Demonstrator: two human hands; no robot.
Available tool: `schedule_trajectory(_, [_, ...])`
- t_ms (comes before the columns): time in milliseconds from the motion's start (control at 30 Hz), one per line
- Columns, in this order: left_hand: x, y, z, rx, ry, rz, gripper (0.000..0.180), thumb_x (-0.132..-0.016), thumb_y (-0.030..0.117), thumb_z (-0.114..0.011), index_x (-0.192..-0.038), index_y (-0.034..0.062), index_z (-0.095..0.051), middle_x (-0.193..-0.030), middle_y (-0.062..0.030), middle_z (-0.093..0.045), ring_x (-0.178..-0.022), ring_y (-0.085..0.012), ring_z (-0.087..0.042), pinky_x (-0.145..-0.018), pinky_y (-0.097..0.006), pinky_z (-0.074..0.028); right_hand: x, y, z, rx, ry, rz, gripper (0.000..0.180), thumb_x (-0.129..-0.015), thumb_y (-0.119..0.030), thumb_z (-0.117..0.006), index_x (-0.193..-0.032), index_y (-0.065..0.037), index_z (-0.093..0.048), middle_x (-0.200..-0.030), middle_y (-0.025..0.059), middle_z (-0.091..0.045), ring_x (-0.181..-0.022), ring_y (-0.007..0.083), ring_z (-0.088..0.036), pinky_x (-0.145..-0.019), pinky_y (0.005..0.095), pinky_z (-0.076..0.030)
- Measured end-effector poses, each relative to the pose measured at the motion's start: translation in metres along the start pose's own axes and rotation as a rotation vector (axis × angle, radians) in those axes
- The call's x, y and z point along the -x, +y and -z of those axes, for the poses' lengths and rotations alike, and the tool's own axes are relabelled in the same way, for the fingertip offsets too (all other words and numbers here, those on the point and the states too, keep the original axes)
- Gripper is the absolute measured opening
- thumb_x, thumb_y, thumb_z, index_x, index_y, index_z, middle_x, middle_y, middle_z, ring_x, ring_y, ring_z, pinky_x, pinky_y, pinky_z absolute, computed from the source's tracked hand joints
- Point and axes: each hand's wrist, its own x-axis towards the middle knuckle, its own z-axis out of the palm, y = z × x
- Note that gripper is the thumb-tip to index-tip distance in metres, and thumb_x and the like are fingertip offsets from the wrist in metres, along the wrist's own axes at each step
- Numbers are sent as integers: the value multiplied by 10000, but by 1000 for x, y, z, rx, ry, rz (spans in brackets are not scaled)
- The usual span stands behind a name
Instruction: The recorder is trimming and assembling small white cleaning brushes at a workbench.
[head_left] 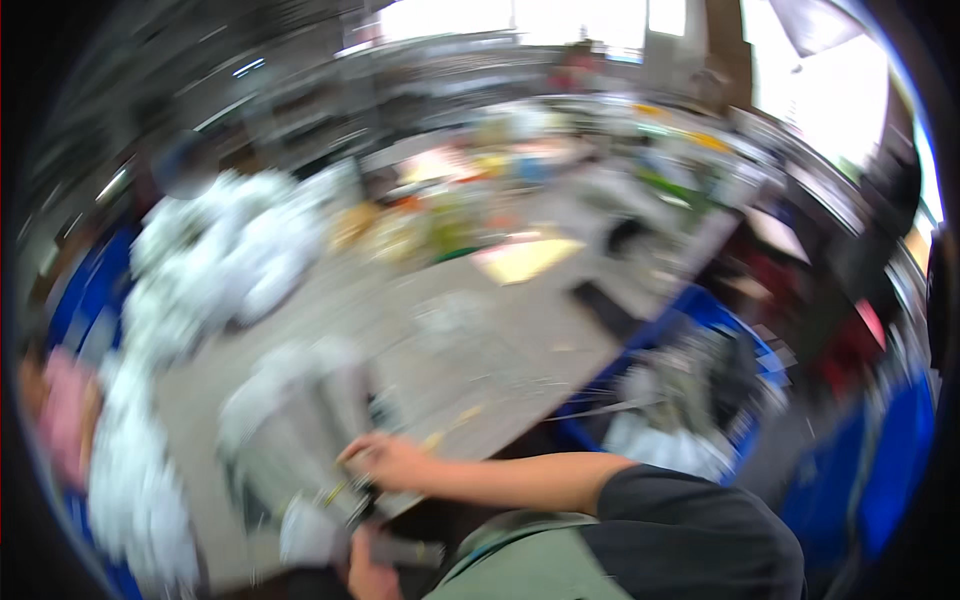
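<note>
Motion blurs the whole view. My right hand (395, 463) reaches in from the right over the table's near edge, its fingers drawn together in a pinch; what they hold is too smeared to name. Just below it, my left hand (372, 572) shows only in part, closed with the thumb upward. Between the two hands is a small dark object (366, 500) with a yellowish streak beside it; its kind cannot be made out. Left of my hands lies a grey and white bundle (290, 430), which looks like soft fabric or plastic.
A large grey table (480, 345) spreads ahead. White bundled material (215, 250) is heaped along its left side. A yellow sheet (530, 258) and blurred colourful items lie farther back. A blue bin (575, 415) with grey and white material stands right. Someone's pink garment (68, 415) shows far left.
</note>
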Motion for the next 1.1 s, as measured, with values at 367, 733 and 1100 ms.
schedule_trajectory(367, [31, 19, -27, 166, 202, -137, 218, -835, 78, -641, -1026, -6, -575, -897, -112, -624, -830, -234, -623, -754, -387, -519, -27, 49, -15, -63, 50, 203, 194, -912, -129, -517, -1086, -101, -597, -695, -15, -494, -578, 78, -452, -515, 253, -392])
schedule_trajectory(733, [16, 18, -46, 189, 133, -252, 354, -813, 119, -704, -1137, 55, -579, -997, -33, -622, -932, -141, -579, -840, -295, -464, -45, 100, 4, -155, 149, 490, 191, -936, -180, -507, -1088, -65, -516, -859, 49, -534, -618, 136, -534, -494, 283, -449])
schedule_trajectory(1100, [12, 30, -46, 161, 263, 11, 244, -827, 80, -657, -1035, 28, -540, -907, -107, -615, -846, -244, -615, -796, -448, -519, -123, -49, 27, 355, 332, 546, 715, -839, -204, -601, -1455, -189, -240, -945, 140, -613, -689, 170, -548, -662, 314, -469])
